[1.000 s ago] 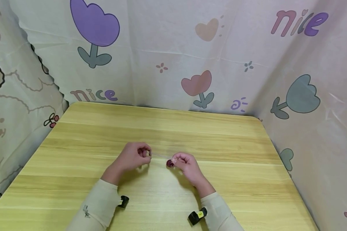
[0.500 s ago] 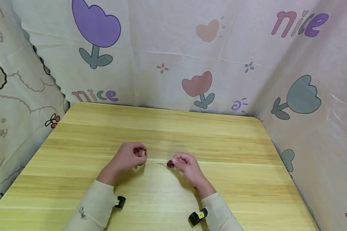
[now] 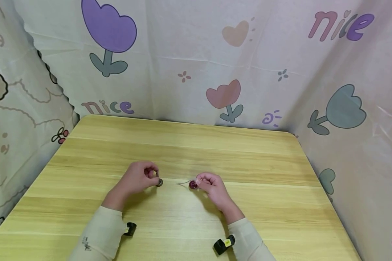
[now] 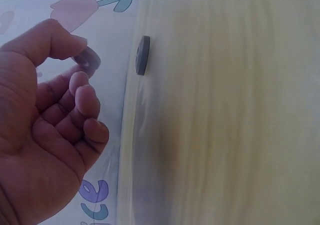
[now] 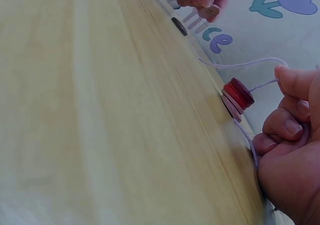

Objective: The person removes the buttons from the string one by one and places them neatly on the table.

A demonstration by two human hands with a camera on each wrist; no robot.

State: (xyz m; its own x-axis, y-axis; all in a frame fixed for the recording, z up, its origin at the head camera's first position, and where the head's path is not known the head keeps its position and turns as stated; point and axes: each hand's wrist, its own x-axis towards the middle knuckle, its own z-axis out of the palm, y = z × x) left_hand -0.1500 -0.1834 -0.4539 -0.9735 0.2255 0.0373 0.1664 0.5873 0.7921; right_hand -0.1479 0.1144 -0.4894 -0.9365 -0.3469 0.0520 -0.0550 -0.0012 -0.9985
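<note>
At mid-table, pinches a button [image 5: 210, 11] between thumb and finger of the left hand [image 3: 137, 177]: round, thin, brown, pierced by small holes near the centre, turned nearly edge-on to the head view and raised off the wood. In the right hand [image 3: 210, 185], pinches a cord [image 5: 227, 66] at the fingertips: thin, pale purple, curving out toward the left hand and ending well short of the brown button. Just beside the right fingertips, strung on the cord, a stack [image 5: 237, 99] of round buttons, face to face: glossy dark red at the top, brighter red next, dull pink beneath. Cannot tell whether touching the wood. From under the stack, more cord, running back to the right hand.

Just below the left fingertips, on the table [image 3: 117, 145], a loose button [image 4: 143, 55], dark grey-brown, lying flat.

Farther out, cream sleeves [image 3: 99, 232] on both arms, with small black boxes [image 3: 223, 245] at the wrists, labelled in yellow. Beyond the pale yellow wood, a light cloth [image 3: 183, 36] printed with hearts, tulips [image 3: 109, 29] and the word "nice".
</note>
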